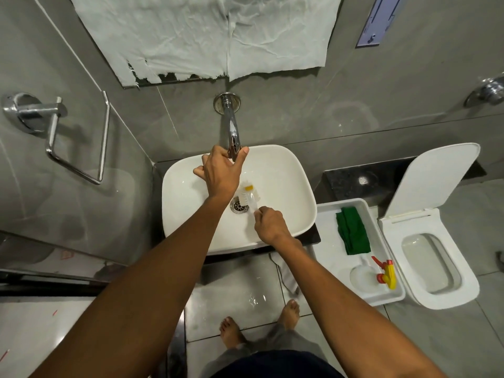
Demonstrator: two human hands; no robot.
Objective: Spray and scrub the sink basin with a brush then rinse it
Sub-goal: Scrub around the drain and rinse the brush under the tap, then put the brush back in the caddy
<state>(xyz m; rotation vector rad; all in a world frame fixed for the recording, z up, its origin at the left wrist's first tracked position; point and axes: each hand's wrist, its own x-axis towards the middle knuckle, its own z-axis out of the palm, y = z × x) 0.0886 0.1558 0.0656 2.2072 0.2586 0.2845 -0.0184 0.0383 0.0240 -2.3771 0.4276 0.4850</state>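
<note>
A white sink basin point(283, 192) sits below a chrome wall tap point(231, 124). My left hand point(222, 170) reaches over the basin, with thumb and fingers pinched around the tap's tip. My right hand point(270, 225) grips the clear handle of a white brush point(249, 196) with a yellow cap. The brush head rests in the basin beside the metal drain point(238, 207). A spray bottle point(379, 274) with a red and yellow trigger lies in a white tray point(327, 214) to the right.
A folded green cloth point(353, 233) lies in the tray. A white toilet point(433, 257) with raised lid stands at far right. A chrome towel bar point(79, 137) is on the left wall. My bare feet point(231, 332) stand on the wet tiled floor.
</note>
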